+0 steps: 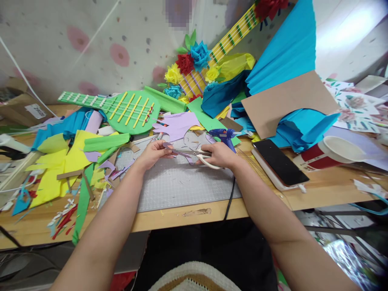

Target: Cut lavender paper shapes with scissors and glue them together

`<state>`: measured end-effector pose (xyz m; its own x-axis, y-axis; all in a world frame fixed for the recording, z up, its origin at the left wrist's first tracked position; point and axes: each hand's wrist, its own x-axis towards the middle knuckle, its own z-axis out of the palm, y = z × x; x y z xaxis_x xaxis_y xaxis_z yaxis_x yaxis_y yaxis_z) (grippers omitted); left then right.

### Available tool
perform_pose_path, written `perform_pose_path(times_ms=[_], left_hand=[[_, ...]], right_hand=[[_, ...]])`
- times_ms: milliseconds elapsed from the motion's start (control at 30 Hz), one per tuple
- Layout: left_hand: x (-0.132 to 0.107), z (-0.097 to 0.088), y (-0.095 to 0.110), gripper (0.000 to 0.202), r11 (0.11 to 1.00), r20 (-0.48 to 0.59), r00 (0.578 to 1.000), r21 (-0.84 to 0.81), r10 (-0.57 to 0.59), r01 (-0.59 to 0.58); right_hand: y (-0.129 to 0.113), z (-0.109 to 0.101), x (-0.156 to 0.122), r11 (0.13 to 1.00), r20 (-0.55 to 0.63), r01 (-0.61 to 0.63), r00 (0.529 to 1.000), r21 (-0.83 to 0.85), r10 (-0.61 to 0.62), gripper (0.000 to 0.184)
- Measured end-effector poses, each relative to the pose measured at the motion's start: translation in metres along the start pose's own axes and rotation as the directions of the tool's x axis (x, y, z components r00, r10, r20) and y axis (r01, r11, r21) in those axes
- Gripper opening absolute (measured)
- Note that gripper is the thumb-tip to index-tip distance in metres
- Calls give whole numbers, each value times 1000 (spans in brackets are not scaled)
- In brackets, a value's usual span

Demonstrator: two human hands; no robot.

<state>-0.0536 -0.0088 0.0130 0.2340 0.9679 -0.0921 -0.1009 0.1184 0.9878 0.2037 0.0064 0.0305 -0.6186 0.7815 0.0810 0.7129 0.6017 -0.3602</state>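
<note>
My right hand [218, 154] grips the white handles of a pair of scissors [209, 161], whose blades point left toward my other hand. In my left hand [155, 154], the fingers pinch a small piece of purple paper [167, 145] by its edge. The scissor blades lie against this paper, and a strip of it hangs below them. Both hands are above a grey cutting mat [188, 186]. Just behind my right hand lies a blue glue gun [222, 134]. A larger purple sheet [178, 124] with cut edges rests beyond the hands.
A green paper guitar [133, 111] lies at the back left. Behind it leans a yellow-necked guitar [233, 36] with paper flowers. Yellow paper scraps [57, 169] cover the left side. To the right are a phone [280, 161], a paper cup [330, 151] and cardboard [291, 101].
</note>
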Motion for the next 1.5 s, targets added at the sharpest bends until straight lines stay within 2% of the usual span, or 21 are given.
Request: perform_pose_path(times_ms=[633,1167,1500], left_hand=[[2,-3,-3,29,1000,5,1000,-25,9,-9],[1,-2,-3,30,1000,16,1000,4,-21,21],[0,-2,-1,33,1000,17,1000,-5,13,-13]], right_hand=[[-2,2,2,999,-31,-36,999,5,36,41],[-1,0,1,1000,-21,-5,1000,1,5,43],[-2,4,2,999,-36,-24,999,-27,23,39]])
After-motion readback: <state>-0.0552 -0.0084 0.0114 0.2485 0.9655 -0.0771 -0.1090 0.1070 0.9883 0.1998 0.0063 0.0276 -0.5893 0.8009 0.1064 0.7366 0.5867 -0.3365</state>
